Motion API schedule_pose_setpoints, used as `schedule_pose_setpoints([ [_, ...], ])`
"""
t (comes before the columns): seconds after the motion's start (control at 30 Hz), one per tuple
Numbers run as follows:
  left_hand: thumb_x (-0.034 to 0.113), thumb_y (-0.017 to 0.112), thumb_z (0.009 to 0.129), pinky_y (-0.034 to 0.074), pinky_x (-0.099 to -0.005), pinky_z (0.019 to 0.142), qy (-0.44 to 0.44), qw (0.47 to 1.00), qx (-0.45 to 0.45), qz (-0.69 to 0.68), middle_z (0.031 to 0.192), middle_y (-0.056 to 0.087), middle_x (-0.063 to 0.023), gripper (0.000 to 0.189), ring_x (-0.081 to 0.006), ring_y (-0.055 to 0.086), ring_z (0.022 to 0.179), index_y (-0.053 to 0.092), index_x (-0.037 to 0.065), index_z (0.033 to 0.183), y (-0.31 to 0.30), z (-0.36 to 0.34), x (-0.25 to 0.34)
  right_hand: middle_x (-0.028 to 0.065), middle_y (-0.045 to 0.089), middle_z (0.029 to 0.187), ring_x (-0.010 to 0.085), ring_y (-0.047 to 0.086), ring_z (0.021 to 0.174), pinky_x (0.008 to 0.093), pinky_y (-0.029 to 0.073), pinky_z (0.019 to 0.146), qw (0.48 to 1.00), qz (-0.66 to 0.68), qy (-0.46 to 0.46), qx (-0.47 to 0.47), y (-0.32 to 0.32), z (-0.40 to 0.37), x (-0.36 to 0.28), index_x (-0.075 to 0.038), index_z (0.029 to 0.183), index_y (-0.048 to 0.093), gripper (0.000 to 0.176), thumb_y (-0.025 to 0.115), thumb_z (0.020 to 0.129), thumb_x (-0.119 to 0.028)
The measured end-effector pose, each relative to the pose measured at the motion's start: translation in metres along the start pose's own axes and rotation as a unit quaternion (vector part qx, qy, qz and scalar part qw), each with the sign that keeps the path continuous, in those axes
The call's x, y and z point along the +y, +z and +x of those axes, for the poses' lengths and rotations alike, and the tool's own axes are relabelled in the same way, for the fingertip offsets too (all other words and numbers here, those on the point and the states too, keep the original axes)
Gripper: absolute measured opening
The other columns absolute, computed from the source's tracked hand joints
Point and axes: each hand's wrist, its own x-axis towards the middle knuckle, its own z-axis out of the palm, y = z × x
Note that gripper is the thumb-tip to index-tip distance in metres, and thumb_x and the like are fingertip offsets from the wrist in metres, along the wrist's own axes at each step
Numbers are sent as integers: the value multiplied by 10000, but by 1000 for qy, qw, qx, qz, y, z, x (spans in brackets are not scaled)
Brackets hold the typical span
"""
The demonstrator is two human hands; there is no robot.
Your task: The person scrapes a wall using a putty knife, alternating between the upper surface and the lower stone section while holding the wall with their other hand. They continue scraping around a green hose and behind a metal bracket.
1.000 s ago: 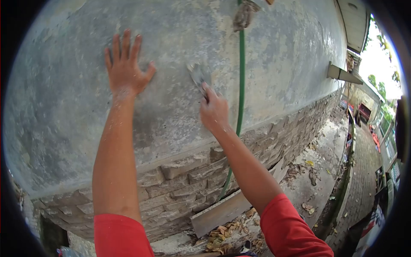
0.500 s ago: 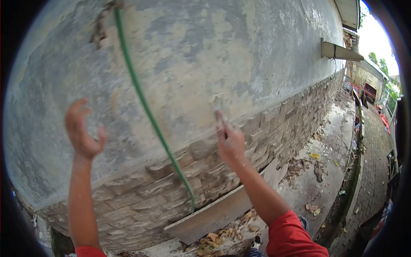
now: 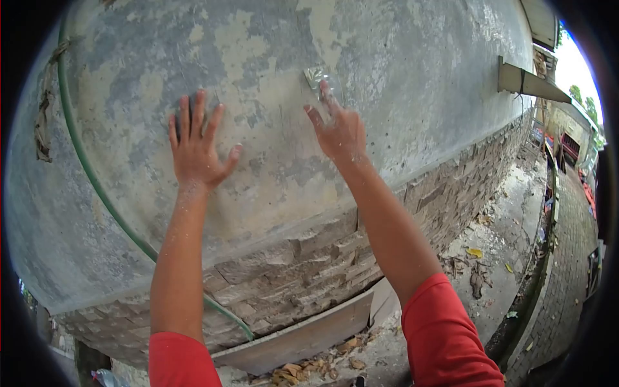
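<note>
Flat against the patchy grey wall (image 3: pixel 271 142), my left hand (image 3: pixel 200 151) has its fingers spread and holds nothing. To its right and a little higher, my right hand (image 3: pixel 338 129) grips a scraper (image 3: pixel 314 76) whose shiny blade rests against the wall; its index finger reaches along the tool toward the blade. The scraper's handle is mostly hidden by the hand. White dust covers both wrists. The paint near the blade is flaked, with cream and grey patches.
A green hose (image 3: pixel 97 180) hangs down the wall on the left, passing behind my left forearm. Rough stone cladding (image 3: pixel 296 258) runs along the wall's base. A board (image 3: pixel 303 335) leans below it. A metal bracket (image 3: pixel 529 82) juts out at the upper right. Dry leaves (image 3: pixel 293 373) litter the ground.
My left hand has moved right and come onto the wall with fingers spread. My right hand has moved the scraper higher up. The view has shifted, so the hose appears farther left.
</note>
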Motion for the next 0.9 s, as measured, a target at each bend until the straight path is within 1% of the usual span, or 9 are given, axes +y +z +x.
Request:
schedule_pose_setpoints([
  [0.13,562,487,859,100,-517,1168,12,1000,27,4,1589,196,-10,685,-269,143,1468,338,281,1465,4,-1,-2,231,664,832,384,672,769,474,513,631,996,9,-64,57,26,-29,46,-282,1479,328,682,559,892,-542],
  [0.2,555,485,864,102,-514,1169,3,1000,29,-2,1589,196,-2,675,-267,146,1467,339,286,1465,5,-3,2,209,681,841,367,676,733,455,522,614,999,-16,-18,-22,27,-52,63,-252,1480,331,717,564,878,-565],
  [0.3,545,474,877,107,-507,1169,-4,999,51,4,1589,200,13,649,-260,150,1467,349,290,1461,5,-2,4,196,688,830,351,682,728,437,534,630,995,-44,39,-79,-9,-18,36,-228,1476,342,708,556,887,-558],
  [0.37,539,461,887,109,-506,1168,-6,999,47,12,1583,220,6,631,-257,156,1467,358,290,1458,5,-2,4,192,687,819,357,681,734,433,537,638,997,8,-44,56,-13,28,27,-210,1472,349,704,548,891,-555],
  [0.5,536,453,891,114,-505,1167,5,998,53,15,1580,236,-2,636,-258,163,1466,357,276,1463,6,-2,-3,217,677,826,386,671,761,453,530,639,997,18,-42,57,-44,59,25,-205,1463,361,693,557,887,-537],
  [0.63,551,428,898,117,-508,1165,50,995,79,31,1582,230,-15,662,-271,169,1465,346,235,1474,7,2,-4,200,681,830,393,666,799,467,525,647,997,-48,-9,-59,-31,-1,104,-289,1462,356,671,547,881,-564],
  [0.73,562,401,908,117,-516,1161,59,992,93,55,1579,237,-33,663,-286,173,1463,347,219,1473,6,5,0,190,684,833,397,665,788,466,524,640,998,-36,-48,11,-11,-16,181,-310,1459,356,672,543,873,-581],
  [0.83,577,359,923,123,-528,1152,78,992,65,72,1568,262,-69,669,-310,190,1456,353,183,1464,2,10,1,183,694,890,395,664,786,461,524,640,998,-55,33,-7,-31,25,206,-301,1448,378,658,554,872,-567],
  [0.9,579,338,933,132,-531,1149,80,992,46,85,1559,277,-93,670,-327,199,1451,357,162,1458,2,8,-1,177,698,927,382,667,774,455,525,646,992,11,-50,118,-56,81,202,-295,1440,395,639,555,879,-555],
])
